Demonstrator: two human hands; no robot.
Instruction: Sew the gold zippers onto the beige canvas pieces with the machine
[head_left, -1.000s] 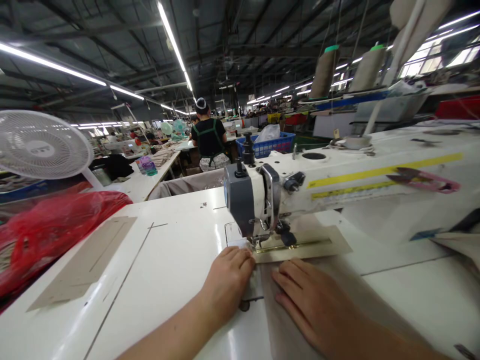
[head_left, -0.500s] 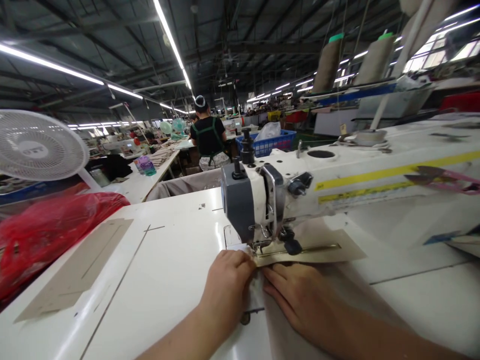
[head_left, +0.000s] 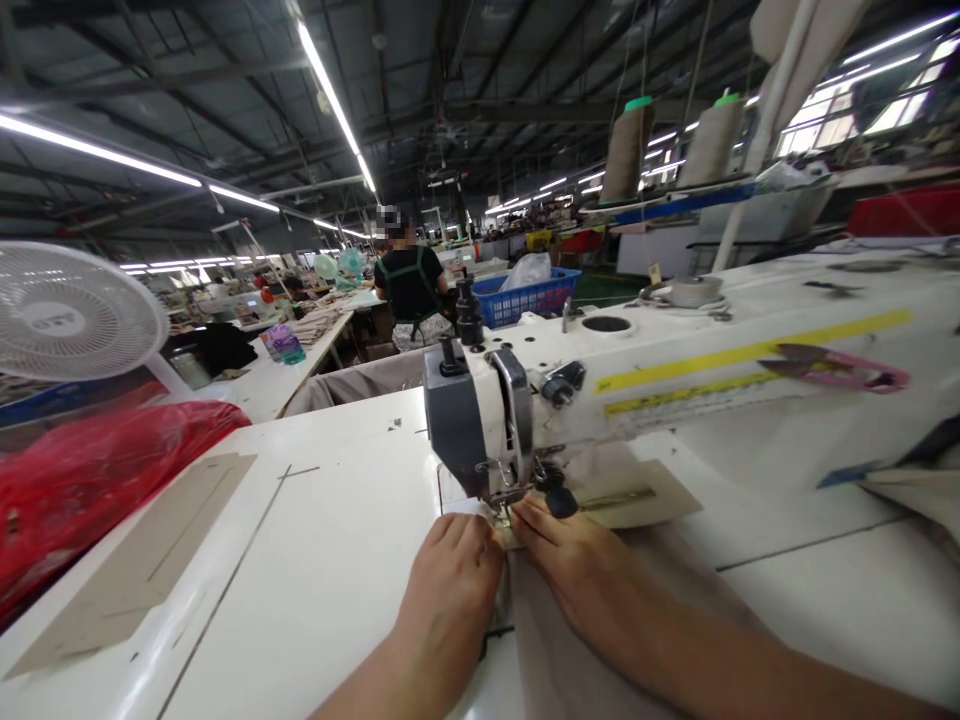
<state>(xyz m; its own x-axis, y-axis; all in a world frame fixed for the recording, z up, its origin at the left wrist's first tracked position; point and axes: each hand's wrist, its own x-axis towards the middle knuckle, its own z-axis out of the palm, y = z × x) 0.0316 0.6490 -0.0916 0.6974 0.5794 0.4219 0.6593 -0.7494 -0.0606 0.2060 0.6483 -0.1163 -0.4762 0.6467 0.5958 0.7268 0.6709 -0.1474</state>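
A white and dark grey sewing machine point(head_left: 457, 420) stands over the white table point(head_left: 337, 530). Just left of its needle area, my left hand point(head_left: 457, 570) rests with curled fingers at the fabric's edge; its fingertips are hidden. My right hand point(head_left: 570, 560) lies right of the needle area, its fingers together and pressed on the beige piece. That beige piece point(head_left: 667, 495), with a long slot in it, reaches out to the right behind my right hand. Taupe fabric point(head_left: 555, 650) hangs towards me below my right wrist.
Left on the table lies a flat beige template point(head_left: 142, 560) beside a red plastic bag point(head_left: 90, 470). A white fan point(head_left: 75, 310) stands behind. Pink-handled snips point(head_left: 847, 370) lie on the machine arm. A person point(head_left: 409, 285) is beyond, near a blue basket point(head_left: 525, 298).
My right hand has moved up and onto the beige piece, closer to the needle. My left hand stays beside the needle area. The whole view has shifted slightly.
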